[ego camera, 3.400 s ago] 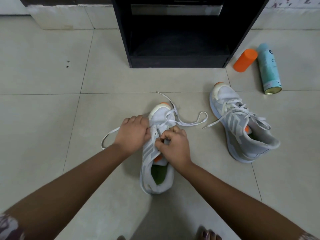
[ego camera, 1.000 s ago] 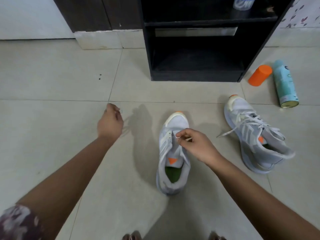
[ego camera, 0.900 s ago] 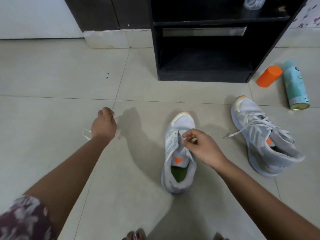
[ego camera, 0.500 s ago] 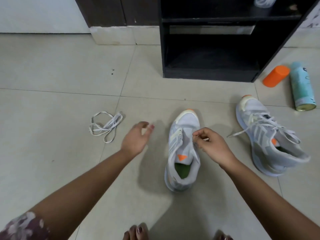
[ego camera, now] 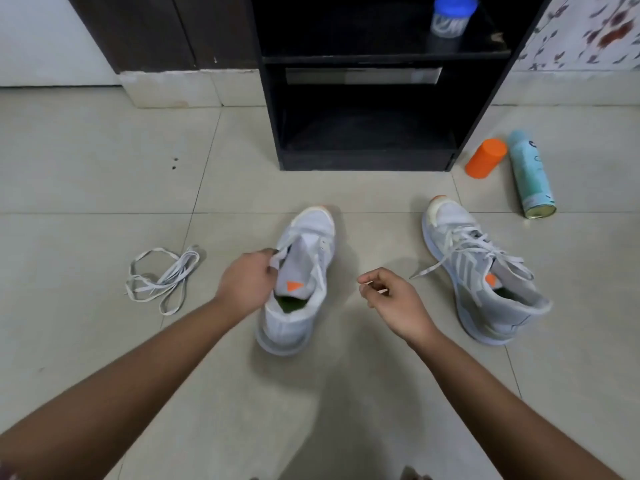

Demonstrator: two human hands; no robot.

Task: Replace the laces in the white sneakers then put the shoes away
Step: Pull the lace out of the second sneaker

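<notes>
Grips the unlaced sneaker (ego camera: 301, 271) with the left hand (ego camera: 246, 285), fingers (ego camera: 268, 252) curled round the left eyelet flap beside the raised tongue. Rests on the tiled floor (ego camera: 104, 202) in the middle of the view, toe toward the black shelf unit (ego camera: 363, 154). Should lift easily. Looks light, with a soft mesh upper likely to fold under pressure and a thick, springy-looking sole, so probably better taken at the firmer heel collar or across the sole than by the floppy flap. Shows empty eyelets, a grey tongue with an orange triangle, a green insole. Holds the right hand (ego camera: 391, 299) in the air between the two shoes, fingers loosely curled, thumb near forefinger; cannot tell whether anything small is pinched there. Leaves the laced sneaker (ego camera: 478, 271) off to the right, tilted, its flat white laces slack and one end trailing on the tiles. Finds a loose lace (ego camera: 162, 282) in a limp tangle to the left: flat woven tape, probably easiest caught by a tip. Further right, an orange cap (ego camera: 485, 157) just beside a teal spray can (ego camera: 530, 174) lying down, smooth and liable to roll.
</notes>
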